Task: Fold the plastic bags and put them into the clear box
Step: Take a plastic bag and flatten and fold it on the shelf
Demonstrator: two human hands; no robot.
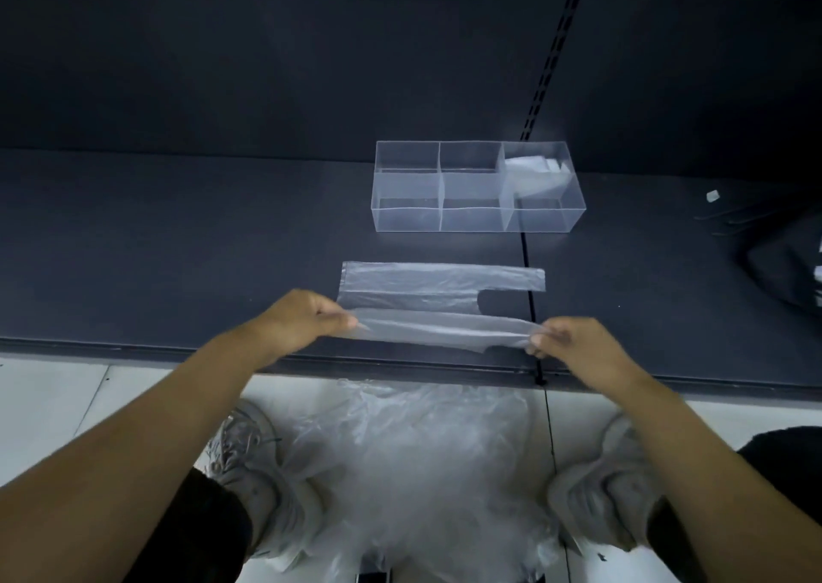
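A clear plastic bag lies flat on the dark shelf, its handles pointing right. My left hand pinches the bag's near left edge and my right hand pinches the near handle end, and the near strip is lifted between them. Behind the bag stands the clear box with three compartments. A folded bag sits in the right compartment; the other two hold nothing.
A heap of loose plastic bags lies on the floor between my two grey shoes, below the shelf's front edge. A dark object and a small white piece lie at the shelf's right end.
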